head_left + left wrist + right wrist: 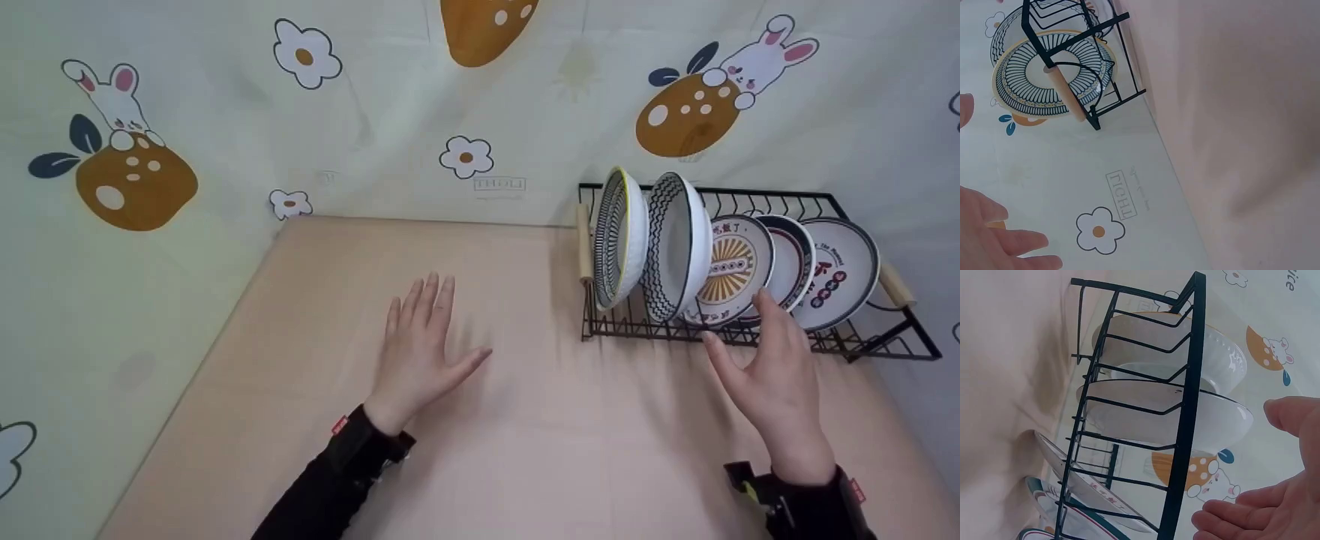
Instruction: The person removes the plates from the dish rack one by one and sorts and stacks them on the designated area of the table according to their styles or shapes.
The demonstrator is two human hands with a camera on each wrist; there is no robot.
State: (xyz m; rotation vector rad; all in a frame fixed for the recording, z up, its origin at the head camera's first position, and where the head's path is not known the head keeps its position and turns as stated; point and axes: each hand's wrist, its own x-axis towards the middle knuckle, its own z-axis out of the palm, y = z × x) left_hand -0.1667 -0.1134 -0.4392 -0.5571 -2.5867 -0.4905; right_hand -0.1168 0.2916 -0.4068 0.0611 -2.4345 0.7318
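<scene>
Bench (540, 450): dim, diffuse light
Shadows: soft-edged, beside left hand (412, 356)
Wrist views: slightly hazy; bench surface blurred

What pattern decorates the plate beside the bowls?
The plate has an orange sunburst; best view: head.

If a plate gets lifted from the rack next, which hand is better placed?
Probably the right hand: it is empty and close to the rack, fingertips near the plates. The left hand is empty too, but farther off, over the table.
</scene>
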